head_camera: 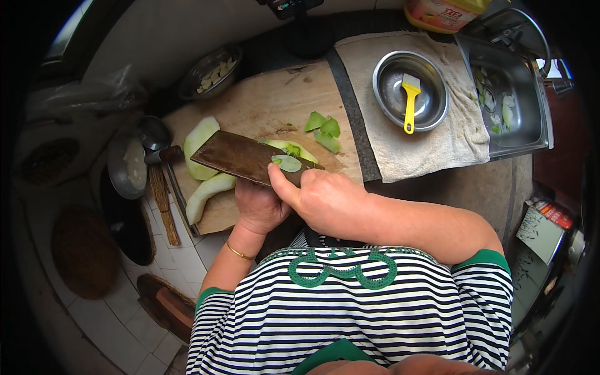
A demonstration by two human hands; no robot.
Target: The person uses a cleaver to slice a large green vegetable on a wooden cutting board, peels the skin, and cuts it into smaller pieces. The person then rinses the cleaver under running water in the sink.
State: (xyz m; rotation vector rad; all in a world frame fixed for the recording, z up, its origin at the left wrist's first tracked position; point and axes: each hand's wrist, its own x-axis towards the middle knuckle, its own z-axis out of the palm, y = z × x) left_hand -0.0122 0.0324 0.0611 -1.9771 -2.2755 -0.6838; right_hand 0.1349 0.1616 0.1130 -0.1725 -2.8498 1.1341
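Note:
My right hand (333, 199) grips a broad cleaver (234, 157), its index finger stretched along the dark blade. A thin pale green slice of peel (287, 163) sticks to the blade. My left hand (262, 204) is under the near side of the blade. Its fingers are hidden, so what it holds cannot be seen. Just beyond the cleaver shows part of a pale green gourd piece (307, 152) with green scraps on it. Peeled gourd pieces, a wide one (200, 140) and a curved one (206, 197), lie left on the wooden cutting board (262, 103). Several green peels (328, 133) lie to the right.
A steel bowl (382, 89) with a yellow-handled brush (410, 105) stands on a cloth (356, 61). Further right is a sink (529, 136) holding scraps. A bowl of pale cut pieces (187, 89) stands behind the board; a ladle (154, 133) and straw whisk (161, 201) lie left.

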